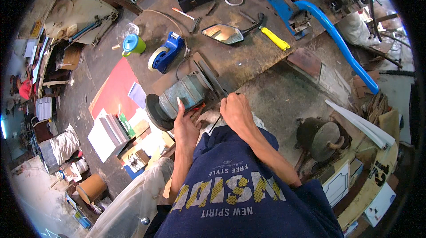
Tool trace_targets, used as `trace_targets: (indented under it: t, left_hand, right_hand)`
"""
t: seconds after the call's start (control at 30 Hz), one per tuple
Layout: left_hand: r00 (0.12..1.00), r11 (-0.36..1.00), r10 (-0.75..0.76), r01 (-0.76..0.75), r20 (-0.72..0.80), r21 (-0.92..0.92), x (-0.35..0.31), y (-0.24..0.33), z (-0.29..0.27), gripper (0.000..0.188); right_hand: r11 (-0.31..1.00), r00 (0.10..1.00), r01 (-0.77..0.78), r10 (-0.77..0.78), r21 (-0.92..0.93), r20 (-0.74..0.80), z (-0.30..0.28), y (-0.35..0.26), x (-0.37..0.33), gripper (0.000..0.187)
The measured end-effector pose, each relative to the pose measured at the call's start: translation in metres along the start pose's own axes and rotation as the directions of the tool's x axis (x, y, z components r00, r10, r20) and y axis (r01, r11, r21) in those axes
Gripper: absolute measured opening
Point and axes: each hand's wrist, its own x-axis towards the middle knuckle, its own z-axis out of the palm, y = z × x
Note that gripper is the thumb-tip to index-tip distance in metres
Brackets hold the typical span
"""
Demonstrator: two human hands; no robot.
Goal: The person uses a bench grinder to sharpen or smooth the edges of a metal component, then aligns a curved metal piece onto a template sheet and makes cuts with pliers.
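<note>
A grey bench grinder (183, 91) sits at the edge of the workbench in front of me, with a dark wheel (159, 113) at its left end and a wheel guard (210, 78) at its right end. My left hand (188, 124) is by the front of the motor housing, thumb up and fingers stretched, beside a small orange-red part. Close against the right wheel, my right hand (236, 108) is closed with the fingers curled in. Whatever it pinches is too small or hidden to name.
Behind the grinder lie a blue tape dispenser (172, 51), a mirror (224, 33), a yellow-handled cutter (275, 39) and a hammer (195, 25). A green lidded mug (134, 45) stands to the left. Blue tubing (339, 38) bends along the right. Paper stacks (106, 133) lie near left.
</note>
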Motion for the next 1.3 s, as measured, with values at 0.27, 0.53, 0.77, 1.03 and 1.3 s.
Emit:
trace_targets:
  t: [0.27, 0.53, 0.77, 1.03, 1.3]
  left_hand:
    - [0.993, 0.993, 0.092, -0.097, -0.080, -0.061, 0.004, -0.017, 0.001, 0.082]
    - [0.995, 0.994, -0.093, 0.094, -0.020, 0.053, -0.006, -0.008, 0.000, 0.094]
    - [0.852, 0.887, -0.198, -0.055, 0.485, 0.459, -0.036, -0.020, 0.077, 0.064]
    - [0.529, 0.193, -0.212, -0.802, 0.822, 0.566, -0.109, -0.063, 0.209, 0.039]
    - [-0.230, 0.063, -0.712, -0.962, 0.664, -0.267, -0.183, -0.309, 0.250, 0.045]
  right_hand:
    - [0.999, 0.997, 0.025, -0.022, 0.031, -0.080, 0.003, -0.008, -0.005, 0.031]
    - [0.735, 0.992, -0.122, 0.072, 0.667, 0.102, -0.084, -0.018, -0.039, 0.032]
    - [0.154, 0.954, -0.299, 0.076, 0.942, 0.291, -0.153, 0.012, -0.115, 0.030]
    - [0.809, 0.521, -0.192, 0.564, 0.555, -0.641, -0.139, 0.101, -0.205, 0.026]
    - [0.599, -0.212, -0.350, 0.698, 0.720, -0.684, -0.094, 0.223, -0.376, 0.023]
